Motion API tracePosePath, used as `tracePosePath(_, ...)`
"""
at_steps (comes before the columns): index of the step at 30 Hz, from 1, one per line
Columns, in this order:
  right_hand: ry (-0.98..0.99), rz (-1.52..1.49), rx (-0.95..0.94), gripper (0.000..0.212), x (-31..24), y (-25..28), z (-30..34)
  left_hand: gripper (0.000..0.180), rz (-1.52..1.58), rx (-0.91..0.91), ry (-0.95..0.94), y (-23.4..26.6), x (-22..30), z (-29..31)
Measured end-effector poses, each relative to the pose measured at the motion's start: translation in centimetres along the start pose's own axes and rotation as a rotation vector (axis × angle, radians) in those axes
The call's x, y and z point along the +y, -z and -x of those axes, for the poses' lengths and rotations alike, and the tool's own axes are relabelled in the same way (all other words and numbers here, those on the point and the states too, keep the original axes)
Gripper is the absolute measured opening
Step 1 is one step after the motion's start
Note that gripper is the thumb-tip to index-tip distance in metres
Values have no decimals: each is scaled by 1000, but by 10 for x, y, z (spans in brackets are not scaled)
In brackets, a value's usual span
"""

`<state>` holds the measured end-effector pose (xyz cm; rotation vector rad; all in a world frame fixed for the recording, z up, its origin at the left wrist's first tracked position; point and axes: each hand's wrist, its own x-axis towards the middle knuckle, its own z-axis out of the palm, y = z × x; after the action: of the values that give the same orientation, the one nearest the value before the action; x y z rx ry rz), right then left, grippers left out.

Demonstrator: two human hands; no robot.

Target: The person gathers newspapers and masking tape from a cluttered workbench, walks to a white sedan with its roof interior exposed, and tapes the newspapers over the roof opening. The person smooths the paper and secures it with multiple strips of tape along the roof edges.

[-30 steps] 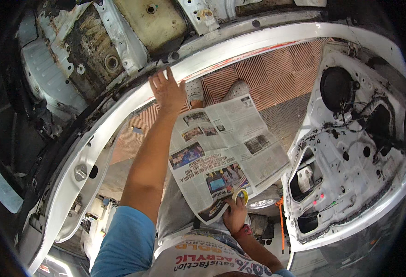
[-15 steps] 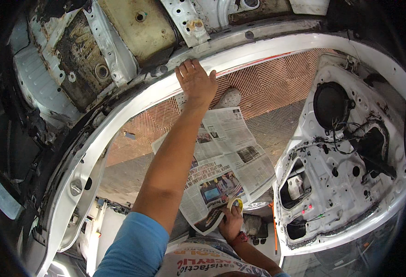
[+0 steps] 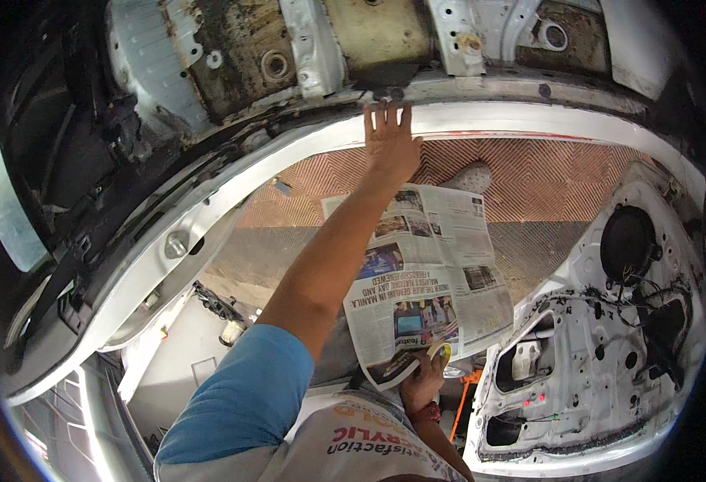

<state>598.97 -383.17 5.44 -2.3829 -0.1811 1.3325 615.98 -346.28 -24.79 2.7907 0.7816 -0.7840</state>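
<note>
My left hand (image 3: pixel 391 151) lies with its fingers spread on the white painted door sill (image 3: pixel 497 120) of a stripped car body. Its fingertips reach toward the sill's inner edge. Low in the picture, close to my body, my right hand (image 3: pixel 423 380) is closed on the lower edge of an open newspaper sheet (image 3: pixel 469 313). A yellow-edged roll of tape (image 3: pixel 445 352) shows at its fingers, partly hidden by the paper and hand. The sheet hangs between my body and the sill, and my left forearm covers part of it.
At the right stands an open white door shell (image 3: pixel 562 361) with a black round speaker (image 3: pixel 628 234) and loose wiring. Beyond the sill is the bare, stained car floor (image 3: pixel 244 60). A patterned reddish floor mat (image 3: pixel 546 181) lies below, with a shoe (image 3: pixel 472 177) on it.
My left hand has slid leftward along the sill, and its fingers are more spread. The whole view has shifted with my head. My right hand keeps its hold on the newspaper.
</note>
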Motion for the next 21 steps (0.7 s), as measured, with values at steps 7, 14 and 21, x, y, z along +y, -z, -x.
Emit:
tracePosePath(7,50,-10,15,29,-2,-2,-2,66,-209,-310,59,36,-89,16)
tracePosePath(14,80,19,32,26,-4,-8,5,55,-140,-177,45,81,-126,16)
tracePosePath(21,15,18,-8,25,-5,-13,8,57,2125,-197,207,141,-136,24)
